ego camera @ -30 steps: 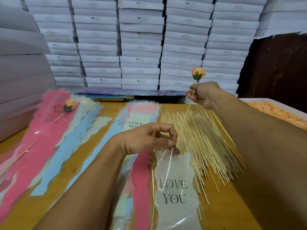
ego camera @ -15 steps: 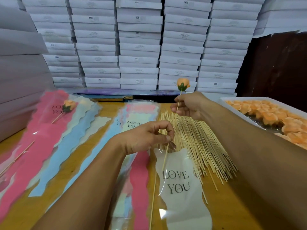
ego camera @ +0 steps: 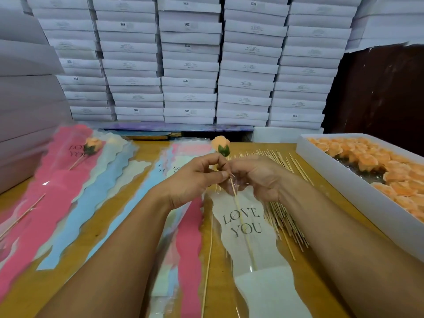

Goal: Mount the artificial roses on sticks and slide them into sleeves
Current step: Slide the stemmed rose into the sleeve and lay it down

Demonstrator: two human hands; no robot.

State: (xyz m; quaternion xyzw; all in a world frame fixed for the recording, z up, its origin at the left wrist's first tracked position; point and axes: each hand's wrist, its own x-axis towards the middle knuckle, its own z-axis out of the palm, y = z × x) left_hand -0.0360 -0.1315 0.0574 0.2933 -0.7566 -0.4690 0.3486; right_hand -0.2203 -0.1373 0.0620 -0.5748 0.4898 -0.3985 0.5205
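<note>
Left hand (ego camera: 195, 177) pinches the sleeve (ego camera: 250, 228) mouth at the frame's centre. Right hand (ego camera: 257, 177) is curled at that mouth, apparently holding the stick (ego camera: 243, 223); its fingertips are hidden. Rose (ego camera: 220, 144) stands at 12 o'clock from the hands, outside the sleeve; the stick runs down inside toward 6.

Risks: the stick tip could snag or pierce the thin film if pushed skewed. The rose may catch on the mouth if the pinch lets it narrow.

Versus 0.5 s ago: the right hand has come down from 1 o'clock to meet the left, and the stick is much deeper.
</note>
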